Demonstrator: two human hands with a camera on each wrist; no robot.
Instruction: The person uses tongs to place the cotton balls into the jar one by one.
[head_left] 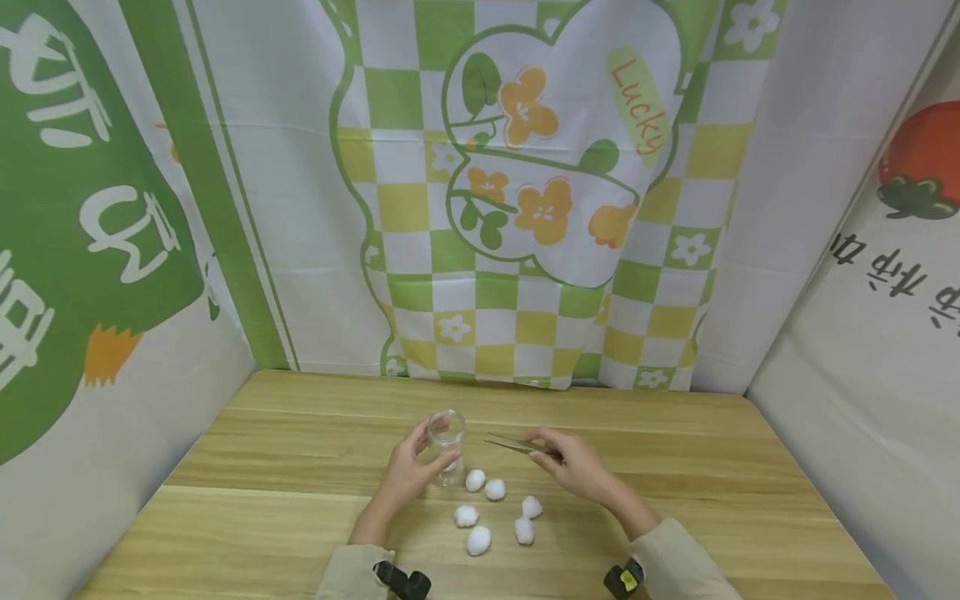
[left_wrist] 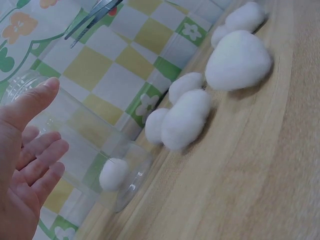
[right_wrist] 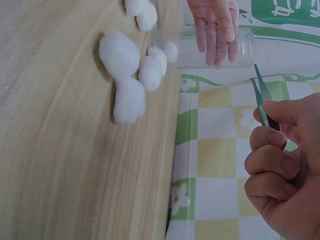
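Note:
A clear jar (left_wrist: 90,145) stands upright on the table with its mouth uncovered. My left hand (head_left: 411,467) holds it, thumb on the near side and fingers behind, seen through the wall. One white cotton ball (left_wrist: 114,174) lies at the jar's bottom. My right hand (head_left: 573,462) grips metal tweezers (right_wrist: 259,102) between thumb and curled fingers. Their tips are apart, hold nothing and point left toward the jar's mouth at about its height. Several loose cotton balls (head_left: 478,541) lie on the table between the hands, on the near side of the jar.
The wooden table (head_left: 300,467) runs back to a checked green and yellow curtain (head_left: 540,317). Printed cloth (head_left: 97,250) hangs at the left, and another printed sheet (head_left: 862,350) at the right. Dark wrist cameras (head_left: 402,579) sit on both wrists.

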